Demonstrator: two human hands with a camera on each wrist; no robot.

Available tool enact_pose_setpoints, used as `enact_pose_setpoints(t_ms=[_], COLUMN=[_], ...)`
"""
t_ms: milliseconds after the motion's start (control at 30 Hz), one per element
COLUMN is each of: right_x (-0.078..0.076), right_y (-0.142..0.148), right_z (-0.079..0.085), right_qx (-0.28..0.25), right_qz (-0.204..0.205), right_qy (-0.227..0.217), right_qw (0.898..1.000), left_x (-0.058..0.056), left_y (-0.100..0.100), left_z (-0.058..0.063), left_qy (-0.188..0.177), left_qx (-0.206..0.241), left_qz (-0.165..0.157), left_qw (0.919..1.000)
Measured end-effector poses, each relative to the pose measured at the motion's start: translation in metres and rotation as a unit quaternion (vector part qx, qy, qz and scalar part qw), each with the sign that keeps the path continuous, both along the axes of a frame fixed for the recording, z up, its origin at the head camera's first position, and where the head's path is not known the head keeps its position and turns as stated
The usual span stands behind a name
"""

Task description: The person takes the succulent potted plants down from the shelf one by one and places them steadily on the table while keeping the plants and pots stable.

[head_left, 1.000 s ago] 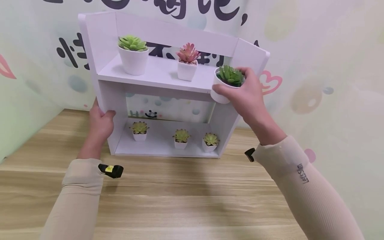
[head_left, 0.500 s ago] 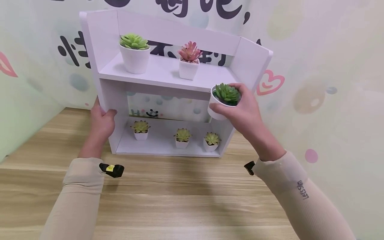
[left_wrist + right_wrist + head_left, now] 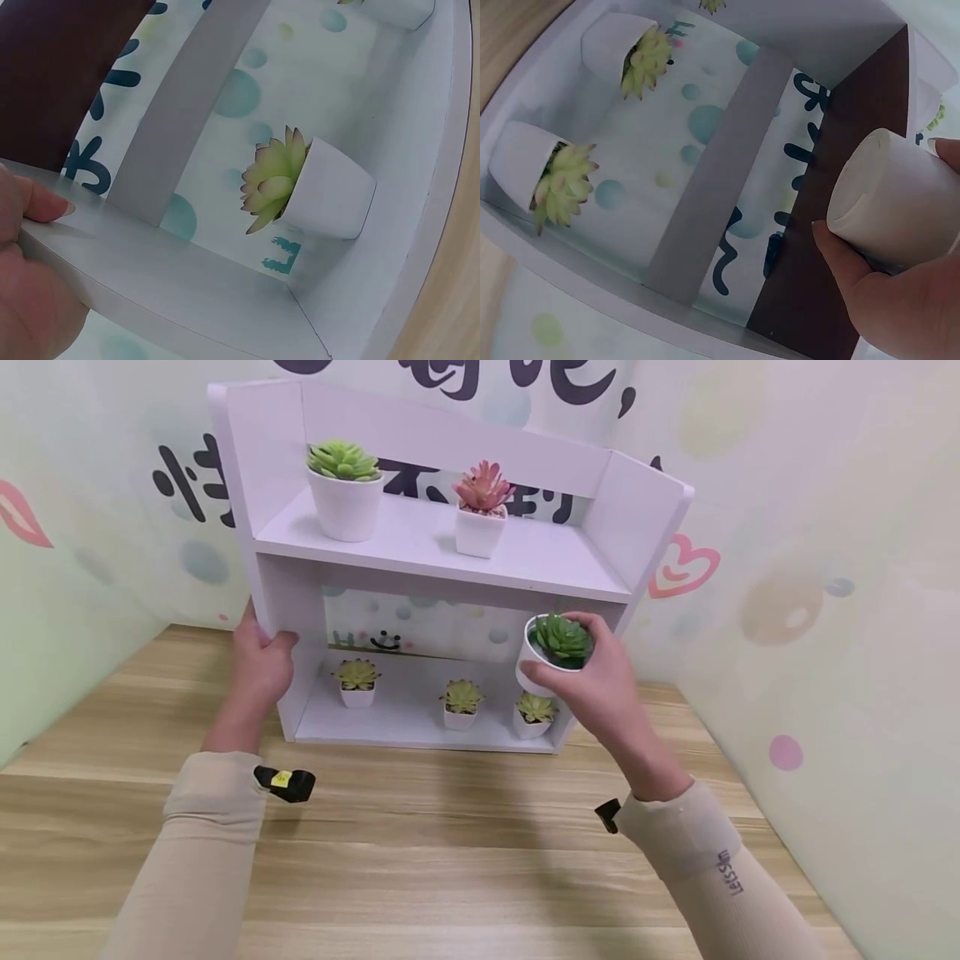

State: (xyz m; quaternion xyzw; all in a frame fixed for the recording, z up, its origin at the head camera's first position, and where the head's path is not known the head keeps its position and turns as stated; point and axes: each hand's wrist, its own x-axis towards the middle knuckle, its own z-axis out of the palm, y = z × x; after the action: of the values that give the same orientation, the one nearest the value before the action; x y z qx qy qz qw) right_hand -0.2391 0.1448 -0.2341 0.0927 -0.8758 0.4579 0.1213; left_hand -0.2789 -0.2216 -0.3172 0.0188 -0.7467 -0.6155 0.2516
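Clamped round pot [image 3: 531, 675] with right grip [image 3: 597, 675] — likely sparing leaves [image 3: 561, 640]; clamped on shelf side [image 3: 288, 593] with left grip [image 3: 262, 664] — probably for steadiness.

Six potted succulents [image 3: 557, 643] (three yellowish, two green, one red), one white shelf unit [image 3: 551, 552], two hands [image 3: 600, 681].

Wood table [image 3: 420, 860] w/ white shelf [image 3: 408, 529], far side; green plant [image 3: 347, 497] top left, red plant [image 3: 482, 514] top mid, 3 succulents [image 3: 461, 705] btm.
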Motion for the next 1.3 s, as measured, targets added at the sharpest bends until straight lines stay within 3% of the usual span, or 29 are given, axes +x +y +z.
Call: enact_pose_setpoints(t_ms=[867,1067,1300], right_x=[0.007,0.005,0.003], right_y=[-0.011,-0.012,-0.011], right_z=[-0.074,-0.087,-0.099], right_qx=[-0.040,-0.028,-0.006], right_qz=[0.007,0.002,0.002], right_qy=[-0.064,-0.064,-0.060], right_qw=[0.997,0.998,0.998], left_x=[0.001,0.003,0.003], left_y=[-0.001,-0.002,0.001], left_z=[-0.006,-0.013,-0.013], left_qy=[0.008,-0.008,0.003], left_qx=[-0.005,-0.032,-0.012], left_qz=[-0.003,-0.011,-0.012], left_qw=[1.0000,0.9994,0.9999])
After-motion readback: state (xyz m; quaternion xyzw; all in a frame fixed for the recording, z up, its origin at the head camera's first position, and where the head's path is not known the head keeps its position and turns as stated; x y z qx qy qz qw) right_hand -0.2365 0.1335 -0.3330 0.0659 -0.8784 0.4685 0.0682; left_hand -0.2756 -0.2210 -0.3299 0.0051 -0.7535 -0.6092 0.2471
